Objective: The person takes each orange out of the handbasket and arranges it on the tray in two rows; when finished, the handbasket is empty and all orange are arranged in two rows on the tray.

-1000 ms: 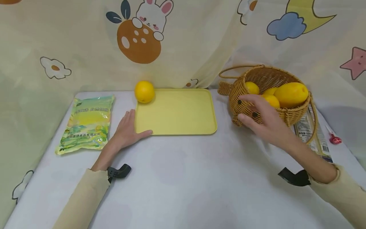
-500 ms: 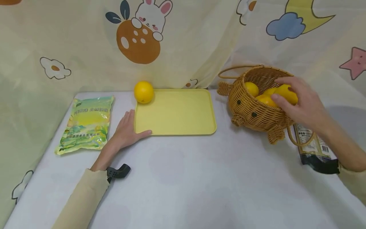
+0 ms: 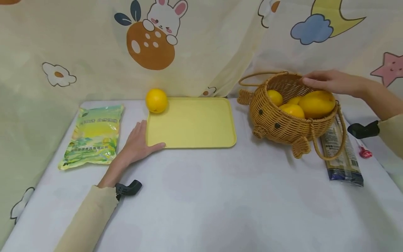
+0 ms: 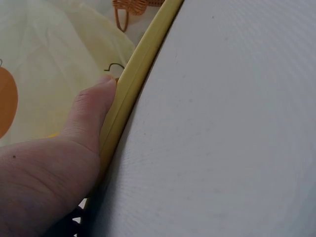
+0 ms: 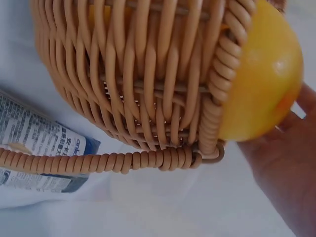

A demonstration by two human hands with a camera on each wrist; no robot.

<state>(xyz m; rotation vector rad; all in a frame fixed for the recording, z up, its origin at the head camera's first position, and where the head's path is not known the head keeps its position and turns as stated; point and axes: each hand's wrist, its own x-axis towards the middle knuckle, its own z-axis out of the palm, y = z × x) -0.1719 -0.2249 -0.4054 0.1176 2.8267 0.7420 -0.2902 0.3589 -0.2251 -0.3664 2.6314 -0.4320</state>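
Note:
My left hand (image 3: 134,146) rests at the near left corner of a yellow tray (image 3: 195,122), fingers straight along its left side, thumb at its front edge. In the left wrist view the thumb (image 4: 89,111) touches the tray's rim (image 4: 129,81). An orange (image 3: 156,100) sits on the tray's far left corner. At the right, my right hand (image 3: 340,82) reaches over the far rim of a pig-faced wicker basket (image 3: 283,127), just behind a large mango (image 3: 316,105). Its fingers look extended; their tips are partly hidden behind the mango (image 5: 266,74) in the right wrist view.
Several other yellow fruits (image 3: 292,110) lie in the basket. A dark printed packet (image 3: 341,154) is partly under the basket and its handle. Beside it lies a small red-wrapped candy (image 3: 365,152). A green-yellow bag (image 3: 94,136) lies at the left. A patterned curtain hangs behind.
My right hand has moved from in front of the basket, across the mango, to its far right rim. The left hand, tray and orange have stayed put.

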